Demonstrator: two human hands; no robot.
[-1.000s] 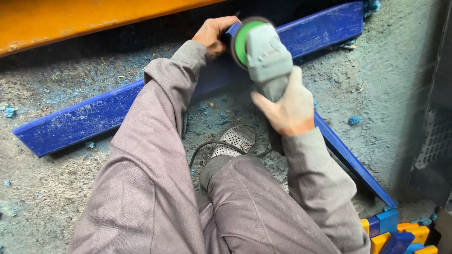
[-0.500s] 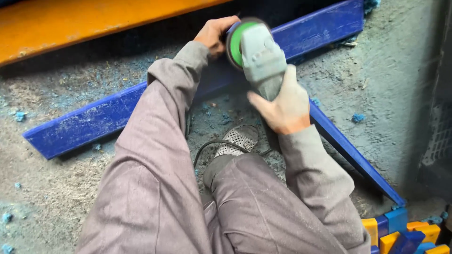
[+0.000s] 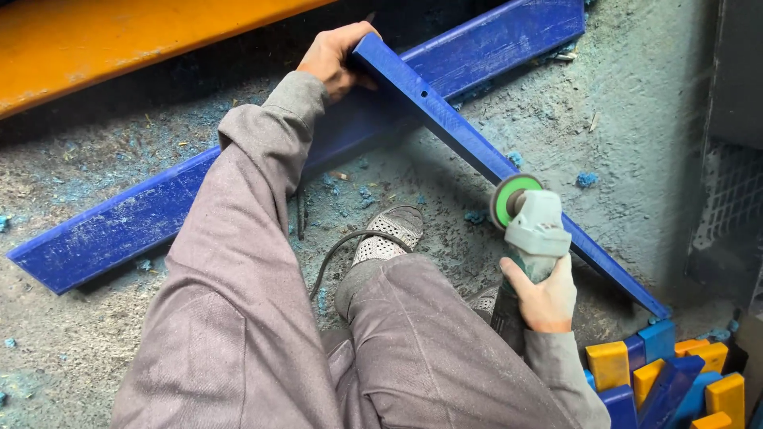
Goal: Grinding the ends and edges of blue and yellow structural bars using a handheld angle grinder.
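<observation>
My left hand (image 3: pixel 338 59) grips the upper end of the long blue plastic bar (image 3: pixel 477 155); my right hand (image 3: pixel 544 298) clasps the grey angle grinder (image 3: pixel 528 226), its green disc against the bar's lower stretch. I'd keep it flat, pressing lightly.

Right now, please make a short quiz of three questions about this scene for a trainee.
1. True or false: the left hand grips the upper end of the blue strip.
2. Which tool does the right hand hold? A: hammer; B: angle grinder; C: brush.
3. Fill in: the small blocks at lower right are blue and ____.

Key: 1 true; 2 B; 3 yellow.
</observation>
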